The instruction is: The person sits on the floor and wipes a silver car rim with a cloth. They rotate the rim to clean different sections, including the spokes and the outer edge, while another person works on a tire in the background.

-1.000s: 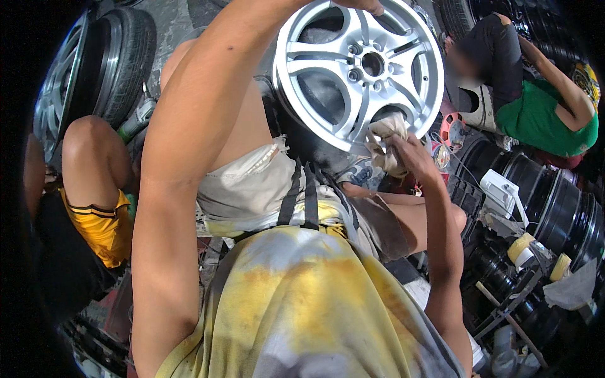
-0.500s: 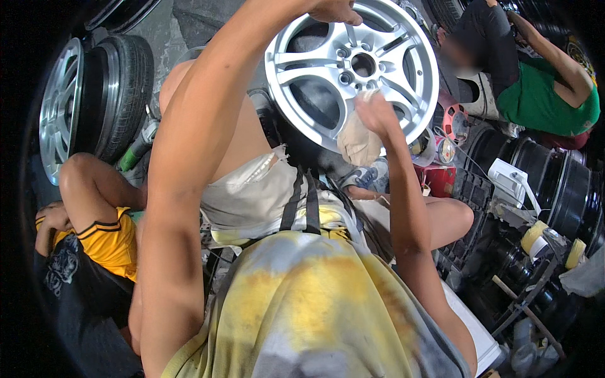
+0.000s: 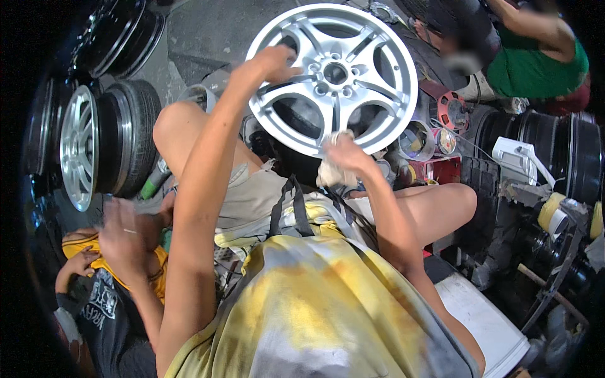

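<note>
A silver alloy wheel [image 3: 334,104] with paired spokes and a round centre hole faces up before my knees, without a tyre. At its left side my left hand [image 3: 275,63] grips it by a spoke, fingers curled at a window between the spokes. My right hand [image 3: 346,153] is closed on a crumpled beige cloth [image 3: 334,174] at the wheel's near edge. Part of the cloth is pressed near the outer end of a spoke, and the rest hangs below the hand. The underside of the wheel and what bears it are hidden.
Left stand a tyre [image 3: 133,132] and another silver wheel [image 3: 79,148]. A person in a dark shirt [image 3: 116,315] sits close at my left; another in a green top [image 3: 535,63] is far right. Cans [image 3: 416,138], a white device [image 3: 513,160] and black rims [image 3: 529,132] lie right.
My left hand has moved from the wheel's far rim to its left side. My right hand has drawn the cloth from near the hub toward the near rim. The person at left has raised a hand.
</note>
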Motion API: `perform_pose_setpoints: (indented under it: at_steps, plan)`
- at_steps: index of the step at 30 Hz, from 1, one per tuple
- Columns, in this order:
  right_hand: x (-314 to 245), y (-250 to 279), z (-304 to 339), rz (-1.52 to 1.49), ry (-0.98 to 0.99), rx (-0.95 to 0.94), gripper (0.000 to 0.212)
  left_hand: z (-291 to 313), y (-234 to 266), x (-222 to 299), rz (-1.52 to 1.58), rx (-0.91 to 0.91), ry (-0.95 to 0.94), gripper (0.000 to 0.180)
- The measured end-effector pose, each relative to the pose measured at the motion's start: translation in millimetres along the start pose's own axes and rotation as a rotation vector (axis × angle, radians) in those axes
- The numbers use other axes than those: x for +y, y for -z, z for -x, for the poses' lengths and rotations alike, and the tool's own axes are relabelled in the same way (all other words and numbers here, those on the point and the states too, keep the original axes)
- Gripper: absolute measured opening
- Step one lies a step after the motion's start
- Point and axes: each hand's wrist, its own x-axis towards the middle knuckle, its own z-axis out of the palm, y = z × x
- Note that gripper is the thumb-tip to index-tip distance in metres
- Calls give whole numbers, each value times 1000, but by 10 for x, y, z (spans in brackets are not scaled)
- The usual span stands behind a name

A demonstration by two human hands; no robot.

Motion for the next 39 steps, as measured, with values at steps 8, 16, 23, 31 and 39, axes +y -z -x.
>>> perform_pose_setpoints:
  at_steps: [8,16,23,31,39]
  plan:
    - [146,984,442,-9,22,-191,68,-87,-781,-380,-102,-8,67,89]
    - [685,969,576,-593,-359,-1,60,-149,-895,-400,-28,32,105,97]
    - [1083,448,-30,-661,-337,405,63,-117,-986,-280,-6,152,107,106]
    - [1118,1603,-312,37,-253,885,37,188,-1395,402,288,-130,304,112]
    - [359,1268,-116,582,258,541,35,321,-957,55,81,-206,-131,53]
